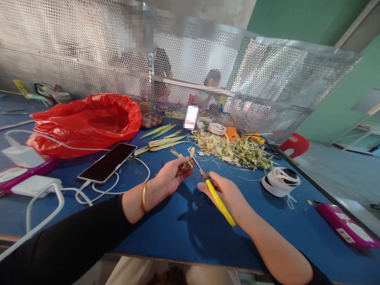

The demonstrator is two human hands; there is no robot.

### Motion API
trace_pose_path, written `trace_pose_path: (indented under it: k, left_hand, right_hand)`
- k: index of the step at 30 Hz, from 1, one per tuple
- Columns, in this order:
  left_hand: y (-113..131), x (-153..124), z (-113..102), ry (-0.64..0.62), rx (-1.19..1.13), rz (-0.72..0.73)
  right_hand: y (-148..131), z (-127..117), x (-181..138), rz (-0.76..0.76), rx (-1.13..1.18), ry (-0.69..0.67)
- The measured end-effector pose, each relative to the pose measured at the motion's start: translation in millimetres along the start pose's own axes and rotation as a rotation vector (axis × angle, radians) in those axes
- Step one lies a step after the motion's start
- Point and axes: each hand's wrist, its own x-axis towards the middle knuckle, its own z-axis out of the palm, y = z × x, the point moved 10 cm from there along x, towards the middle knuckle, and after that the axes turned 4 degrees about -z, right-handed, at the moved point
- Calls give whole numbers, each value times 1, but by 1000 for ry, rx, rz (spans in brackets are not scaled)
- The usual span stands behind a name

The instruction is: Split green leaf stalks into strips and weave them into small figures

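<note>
My left hand (170, 176) pinches a small green-yellow plant stalk piece (190, 159) above the blue table (184, 229). My right hand (225, 192) grips yellow-handled scissors (218, 200), whose metal blades (198, 166) reach up to the stalk piece. A pile of cut plant trimmings (234, 150) lies just beyond the hands. Several long green stalks (166, 141) lie to the left of that pile.
A red plastic bag (89, 120) sits at the back left. A phone (108, 162) with white cables (97, 190), a white tape roll (280, 181) and a purple case (344, 225) lie on the table. A perforated metal screen (208, 79) stands behind, with people beyond it.
</note>
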Motion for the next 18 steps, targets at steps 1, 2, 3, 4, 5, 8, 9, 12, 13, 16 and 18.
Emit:
trace_pose_path:
  k: [1, 2, 3, 4, 5, 8, 9, 12, 13, 16, 18]
  left_hand:
    - [0, 0, 0, -4, -1, 1]
    - [0, 0, 0, -7, -2, 0]
    - [-1, 1, 1, -10, -4, -1]
    - [-1, 1, 1, -11, -5, -4]
    - [-1, 1, 1, -11, -7, -7]
    - [-2, 2, 1, -14, -11, -13]
    - [-2, 2, 1, -18, -11, -12]
    - [-1, 3, 1, -28, -10, -6]
    - [-1, 3, 1, -27, -11, -5]
    - [-1, 3, -1, -12, -5, -12]
    - [-1, 2, -1, -10, 4, -16]
  right_hand:
    - [-1, 0, 0, 0, 5, -4]
    - [-2, 1, 0, 0, 11, -7]
    - [-3, 1, -1, 1, 15, -8]
    - [-4, 1, -1, 3, 17, -11]
    - [-5, 1, -2, 7, 18, -15]
    - [-9, 1, -4, 22, 16, -23]
    - [-10, 0, -5, 23, 13, -24]
    - [-13, 0, -5, 24, -12, -24]
    - [-13, 0, -5, 24, -23, -25]
    - [-13, 0, -4, 19, -49, -15]
    - [-13, 0, -3, 5, -48, -5]
